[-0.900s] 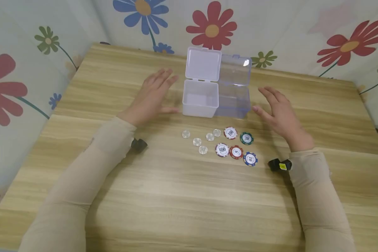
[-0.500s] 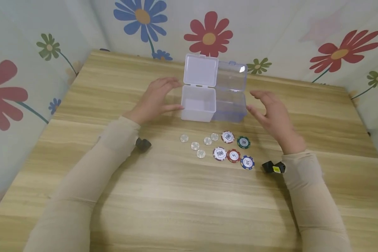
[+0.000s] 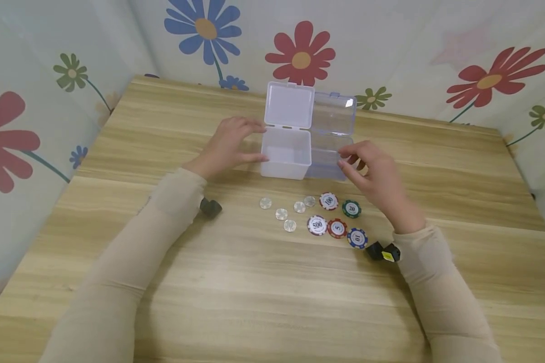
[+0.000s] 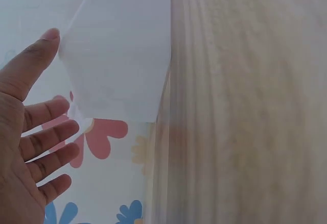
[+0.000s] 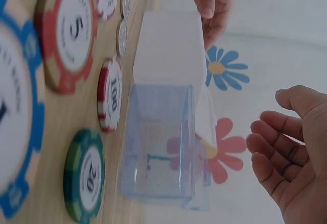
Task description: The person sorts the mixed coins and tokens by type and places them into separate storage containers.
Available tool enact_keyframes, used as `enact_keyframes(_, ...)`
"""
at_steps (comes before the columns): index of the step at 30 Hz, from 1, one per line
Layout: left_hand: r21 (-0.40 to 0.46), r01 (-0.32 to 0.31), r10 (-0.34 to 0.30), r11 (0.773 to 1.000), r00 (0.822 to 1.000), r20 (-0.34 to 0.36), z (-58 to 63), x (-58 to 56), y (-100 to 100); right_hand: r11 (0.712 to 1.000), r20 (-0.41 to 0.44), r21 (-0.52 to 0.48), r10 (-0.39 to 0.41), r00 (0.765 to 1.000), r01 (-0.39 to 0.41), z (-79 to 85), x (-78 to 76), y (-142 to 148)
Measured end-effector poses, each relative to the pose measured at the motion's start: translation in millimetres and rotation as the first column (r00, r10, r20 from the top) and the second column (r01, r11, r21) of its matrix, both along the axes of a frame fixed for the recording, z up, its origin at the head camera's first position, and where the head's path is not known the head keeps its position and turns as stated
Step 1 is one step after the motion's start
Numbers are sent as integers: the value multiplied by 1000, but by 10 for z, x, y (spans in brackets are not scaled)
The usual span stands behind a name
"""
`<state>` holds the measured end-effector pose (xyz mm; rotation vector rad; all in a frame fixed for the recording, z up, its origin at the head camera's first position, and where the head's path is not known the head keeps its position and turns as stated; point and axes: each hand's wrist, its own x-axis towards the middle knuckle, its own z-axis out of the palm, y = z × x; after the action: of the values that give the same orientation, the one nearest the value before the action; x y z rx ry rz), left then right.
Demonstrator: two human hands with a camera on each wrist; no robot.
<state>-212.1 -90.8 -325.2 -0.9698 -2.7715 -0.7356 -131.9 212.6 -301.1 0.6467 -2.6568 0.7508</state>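
A white plastic box (image 3: pixel 283 170) stands at the back of the table with its lid raised. Against its right side is a clear bluish box (image 3: pixel 325 172), lid also up. My left hand (image 3: pixel 227 146) is at the white box's left side, thumb and fingers spread by its rim; whether they touch it I cannot tell. Over the clear box's right side hovers my right hand (image 3: pixel 378 171), fingers loosely bent; the right wrist view shows nothing in it. In front lie several silver coins (image 3: pixel 281 214) and poker chips, among them a white 500 chip (image 3: pixel 317 225) and a green 20 chip (image 3: pixel 351 208).
The wooden table (image 3: pixel 263 297) meets a flower-patterned curtain (image 3: pixel 381 45) at the back and sides. Other chips in front of the boxes are a red 5 chip (image 3: pixel 337 228), a blue 10 chip (image 3: pixel 357 238) and a red-edged 100 chip (image 3: pixel 329 201).
Both hands have come inward to the boxes. The right hand has shifted left over the clear box, its fingers bending more. The boxes, coins and chips keep their places.
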Motion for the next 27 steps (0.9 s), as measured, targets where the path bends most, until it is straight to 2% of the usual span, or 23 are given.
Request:
enact_keyframes(7,-23,-10,11,1000,999,31,-58,15,-25,997,40,9,79,996,-79,-41,13,-168)
enact_keyframes(14,-32,-2,3,999,999,42,-95,22,-37,981,113,50,181,977,-188,-197,34,-264)
enact_keyframes(21,-41,-9,11,999,998,57,-98,28,-39,957,193,155,213,958,-244,-306,80,-340)
enact_keyframes(27,-31,-15,17,999,998,59,-105,4,-42,954,231,164,211,950,-252,-334,76,-351)
